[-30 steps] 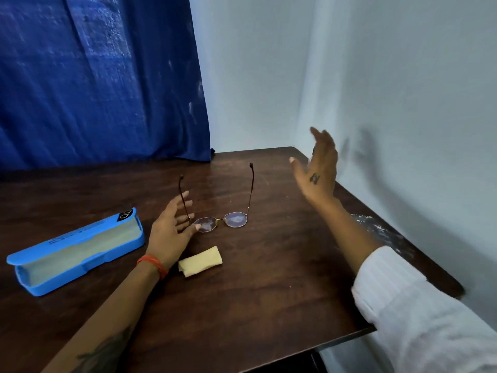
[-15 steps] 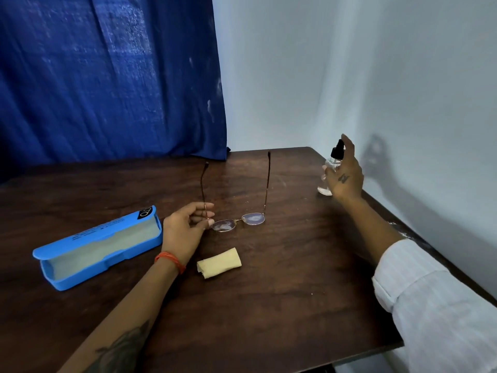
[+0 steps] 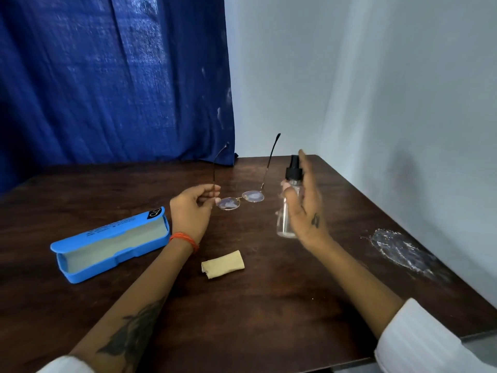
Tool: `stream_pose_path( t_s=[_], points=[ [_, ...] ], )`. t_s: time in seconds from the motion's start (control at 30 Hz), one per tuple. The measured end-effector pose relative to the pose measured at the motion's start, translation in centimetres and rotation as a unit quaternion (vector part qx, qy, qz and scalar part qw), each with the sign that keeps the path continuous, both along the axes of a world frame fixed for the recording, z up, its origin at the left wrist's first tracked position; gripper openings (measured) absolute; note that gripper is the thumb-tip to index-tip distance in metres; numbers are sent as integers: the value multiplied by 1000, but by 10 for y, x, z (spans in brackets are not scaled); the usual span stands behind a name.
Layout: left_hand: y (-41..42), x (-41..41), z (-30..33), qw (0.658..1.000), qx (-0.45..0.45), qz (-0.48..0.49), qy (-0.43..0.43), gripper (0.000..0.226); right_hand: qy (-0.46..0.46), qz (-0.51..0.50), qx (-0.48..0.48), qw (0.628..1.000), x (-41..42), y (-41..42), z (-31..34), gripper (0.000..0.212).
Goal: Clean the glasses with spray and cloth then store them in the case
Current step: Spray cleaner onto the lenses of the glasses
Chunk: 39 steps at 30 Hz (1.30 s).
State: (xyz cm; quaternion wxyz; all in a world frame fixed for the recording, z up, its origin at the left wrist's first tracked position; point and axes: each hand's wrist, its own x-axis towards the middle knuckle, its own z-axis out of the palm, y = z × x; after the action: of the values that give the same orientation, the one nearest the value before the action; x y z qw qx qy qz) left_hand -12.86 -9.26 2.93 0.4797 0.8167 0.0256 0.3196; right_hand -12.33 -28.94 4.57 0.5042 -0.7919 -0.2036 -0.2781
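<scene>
Clear bottle (image 3: 287, 211) sits tight in my right hand (image 3: 305, 208); my left hand (image 3: 192, 208) pinches the glasses (image 3: 242, 200) by 1 arm

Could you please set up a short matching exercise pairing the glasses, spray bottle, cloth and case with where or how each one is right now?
Things:
1. glasses
2. spray bottle
3. cloth
4. case

States:
A. lying folded on the table, untouched
B. held in the right hand
C. open on the table, nothing inside
D. held by one temple in the left hand, arms unfolded

Pairs: 1-D, 2-B, 3-A, 4-C
</scene>
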Motion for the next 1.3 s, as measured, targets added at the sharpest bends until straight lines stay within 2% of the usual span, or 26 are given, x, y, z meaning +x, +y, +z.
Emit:
stream_pose_path(
  t_s=[0.1,0.23,0.33,0.6,1.03,1.3],
  points=[
    [-5,1,-4,999,23,26,-36,28,-20,-2,-49,999,-10,15,-9,57],
    [-4,-2,-7,993,78,28,-85,28,-69,-21,-146,987,-13,23,-20,70],
    [-3,-4,-4,990,89,22,-108,27,-60,-32,-194,979,-13,27,-21,72],
    [-1,-6,2,986,96,16,-134,25,-38,-10,-228,973,-2,37,-26,59],
    [-2,-8,2,986,89,3,-143,25,-25,-10,-221,975,4,40,-23,50],
    [-2,-10,4,986,86,1,-143,25,-23,-7,-179,984,3,36,-25,58]
  ],
)
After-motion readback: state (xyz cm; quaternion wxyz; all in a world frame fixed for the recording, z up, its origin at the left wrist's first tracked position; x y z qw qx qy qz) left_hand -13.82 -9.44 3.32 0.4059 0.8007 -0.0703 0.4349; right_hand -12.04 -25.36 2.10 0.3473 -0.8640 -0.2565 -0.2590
